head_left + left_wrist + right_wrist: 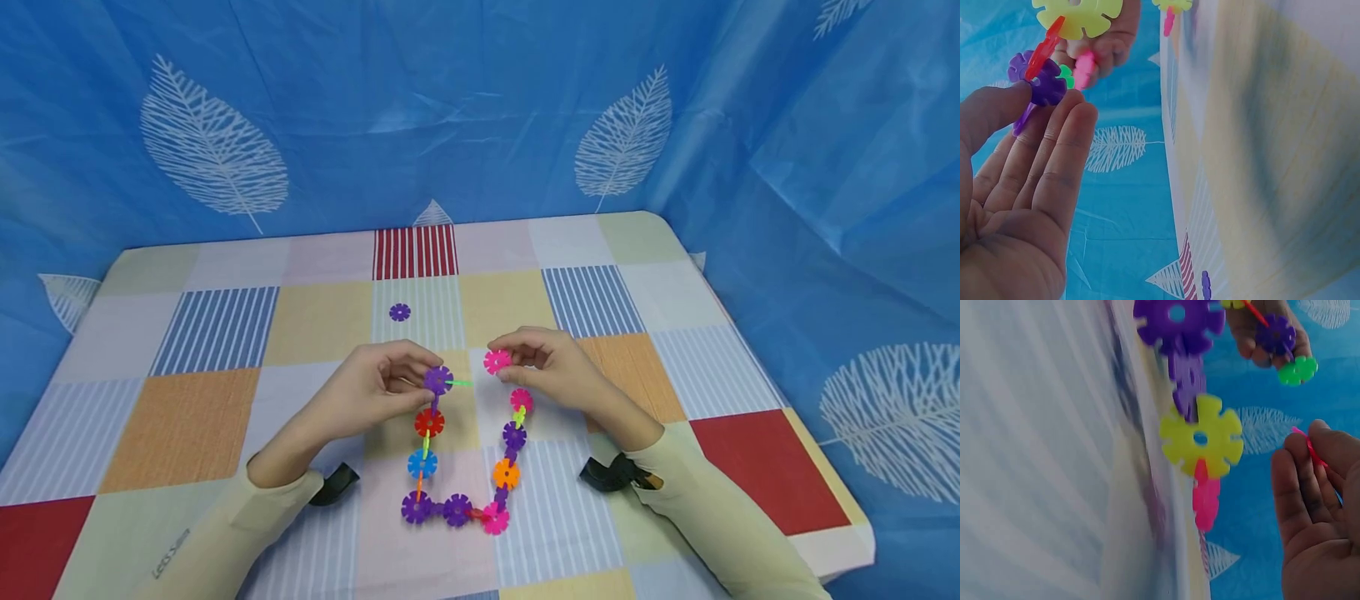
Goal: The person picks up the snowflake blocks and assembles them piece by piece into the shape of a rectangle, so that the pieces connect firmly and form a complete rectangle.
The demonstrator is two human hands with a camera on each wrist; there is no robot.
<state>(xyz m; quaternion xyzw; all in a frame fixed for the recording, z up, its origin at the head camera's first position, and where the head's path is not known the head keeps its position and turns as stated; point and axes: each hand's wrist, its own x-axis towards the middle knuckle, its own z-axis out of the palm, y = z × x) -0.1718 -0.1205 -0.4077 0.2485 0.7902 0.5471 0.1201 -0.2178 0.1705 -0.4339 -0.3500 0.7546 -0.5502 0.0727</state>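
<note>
Notched plastic flower discs are joined edge to edge in a U-shaped chain of purple, pink, orange, red, blue and yellow pieces. My left hand pinches a purple disc at the chain's upper left end, between thumb and fingertips. From that disc a green disc juts out toward the right, edge-on in the head view. A loose pink disc is pinched by my right hand, facing the green one across a small gap. Just below it lies the chain's other end, a pink disc.
Beyond the hands, a single purple disc lies on the patchwork tablecloth. A blue curtain with white leaf prints hangs behind and to the right of the table. Black straps show near both sleeves.
</note>
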